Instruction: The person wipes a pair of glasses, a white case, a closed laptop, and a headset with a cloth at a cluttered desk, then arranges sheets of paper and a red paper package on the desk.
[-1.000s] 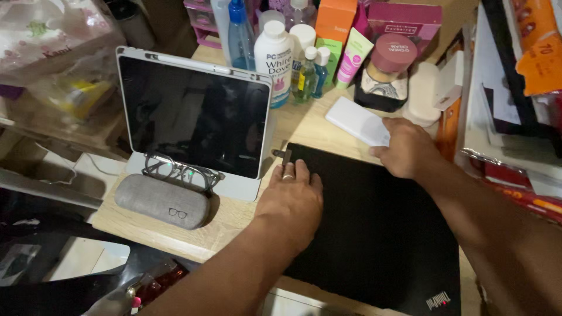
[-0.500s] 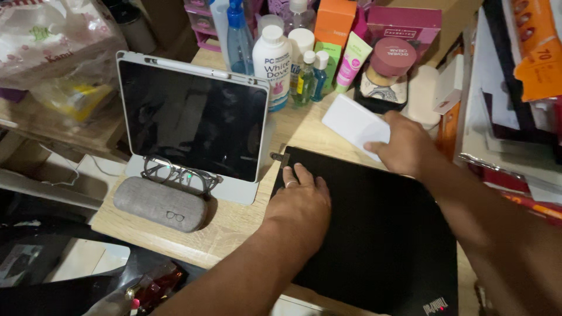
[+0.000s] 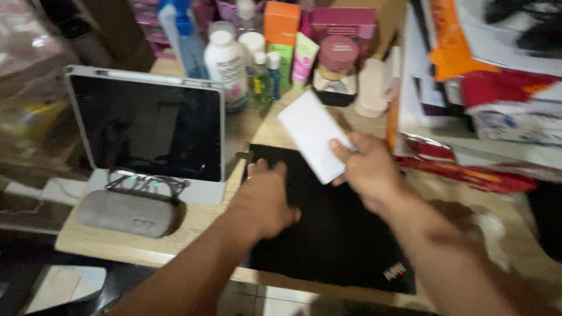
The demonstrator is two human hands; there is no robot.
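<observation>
Head camera looks down on a crowded light wooden desk [image 3: 205, 219]. Far left, a grey fabric glasses case [image 3: 125, 213] lies near the front edge. A pair of dark-framed glasses [image 3: 146, 182] rests just behind it, on the foot of a tablet in a pale grey stand-up cover [image 3: 149, 129] with a dark screen.

Next comes the left hand [image 3: 263, 196]. It lies flat, fingers spread out, pressing on the far left corner of a closed black laptop [image 3: 333, 234]. It grips nothing; it only rests there.

The right hand [image 3: 366, 169] is closed around a thin white flat rectangle [image 3: 312, 134], maybe a power bank, pinching its near end. The white thing is lifted and tilted in the air, above the laptop's back edge and not touching the desk.

So the white thing is already picked up and off the desk. It is not put down anywhere yet, and the laptop lid is shut.

Behind the laptop stand many bottles and boxes: a white bottle with a white cap [image 3: 225, 64], an orange box [image 3: 281, 22], a pink tube [image 3: 304, 57] and a jar with a pink lid [image 3: 338, 70]. On the right, bags and papers in orange, red and white [image 3: 480, 76] are piled up. The room is dim and messy, and the picture is a bit blurry.
</observation>
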